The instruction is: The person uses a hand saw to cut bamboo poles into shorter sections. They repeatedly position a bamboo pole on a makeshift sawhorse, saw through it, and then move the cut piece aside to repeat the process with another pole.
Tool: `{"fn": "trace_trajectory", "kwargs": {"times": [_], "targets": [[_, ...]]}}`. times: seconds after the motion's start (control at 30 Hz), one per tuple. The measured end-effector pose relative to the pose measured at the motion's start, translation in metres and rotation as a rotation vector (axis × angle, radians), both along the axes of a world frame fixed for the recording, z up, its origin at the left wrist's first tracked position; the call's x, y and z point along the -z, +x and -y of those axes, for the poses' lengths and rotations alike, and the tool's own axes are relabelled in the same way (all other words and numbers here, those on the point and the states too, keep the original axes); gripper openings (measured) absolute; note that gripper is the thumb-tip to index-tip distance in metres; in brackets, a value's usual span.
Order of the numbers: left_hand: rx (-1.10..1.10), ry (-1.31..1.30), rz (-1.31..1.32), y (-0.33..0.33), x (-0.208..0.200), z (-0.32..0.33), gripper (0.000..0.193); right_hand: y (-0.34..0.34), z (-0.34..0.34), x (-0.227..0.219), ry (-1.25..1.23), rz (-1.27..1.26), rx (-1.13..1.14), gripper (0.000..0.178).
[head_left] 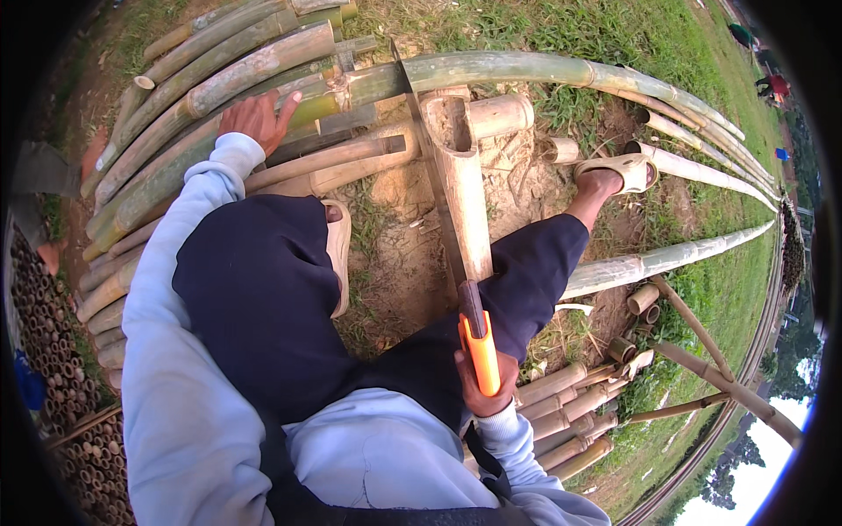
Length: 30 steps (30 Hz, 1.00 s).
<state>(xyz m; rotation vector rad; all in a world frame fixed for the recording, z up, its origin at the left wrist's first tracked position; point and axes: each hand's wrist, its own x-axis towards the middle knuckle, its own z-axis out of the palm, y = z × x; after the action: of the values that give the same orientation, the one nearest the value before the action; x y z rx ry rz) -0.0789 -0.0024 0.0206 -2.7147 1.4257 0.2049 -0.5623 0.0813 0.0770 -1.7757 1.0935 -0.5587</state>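
Note:
A hand saw (431, 158) runs from the far bamboo pole toward my body, its blade lying across the green pole (500, 67) near a node. My right hand (482, 386) grips its orange and brown handle, low in the view. At the far left my left hand (259, 121) rests on the same pole with the fingers spread, left of the blade. Below the pole, beside the blade, a split bamboo piece (465, 193) with a hollow end stretches toward my right leg. Whether the blade has cut into the pole I cannot tell.
Several long bamboo poles (254, 66) are stacked at the left, others (702, 167) at the right. Short cut bamboo pieces (561, 408) lie by my right arm. Many cut tubes (66, 351) are piled at the lower left. My sandalled foot (614, 175) is near a pole end. People are far off.

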Motion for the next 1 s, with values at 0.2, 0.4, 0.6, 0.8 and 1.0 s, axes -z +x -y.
{"fn": "trace_trajectory", "kwargs": {"times": [0.2,0.4,0.6,0.8,1.0], "targets": [[0.030,-0.068,-0.019,-0.012,0.010,0.020,0.075,0.131,0.145,0.044,0.032,0.269,0.047,0.022],[0.043,-0.025,-0.032,-0.001,0.015,0.016,0.078,0.066,0.077,0.051,0.104,0.206,0.080,0.019],[0.000,-0.020,-0.020,0.001,0.000,-0.001,0.075,0.025,0.021,0.017,-0.050,0.115,0.075,0.013],[0.062,-0.080,-0.009,-0.010,0.010,0.013,0.073,0.161,0.159,0.054,-0.115,0.285,0.058,0.021],[0.054,-0.061,-0.003,-0.010,0.014,0.005,0.074,0.037,0.040,0.049,0.047,0.146,0.091,0.010]]}}
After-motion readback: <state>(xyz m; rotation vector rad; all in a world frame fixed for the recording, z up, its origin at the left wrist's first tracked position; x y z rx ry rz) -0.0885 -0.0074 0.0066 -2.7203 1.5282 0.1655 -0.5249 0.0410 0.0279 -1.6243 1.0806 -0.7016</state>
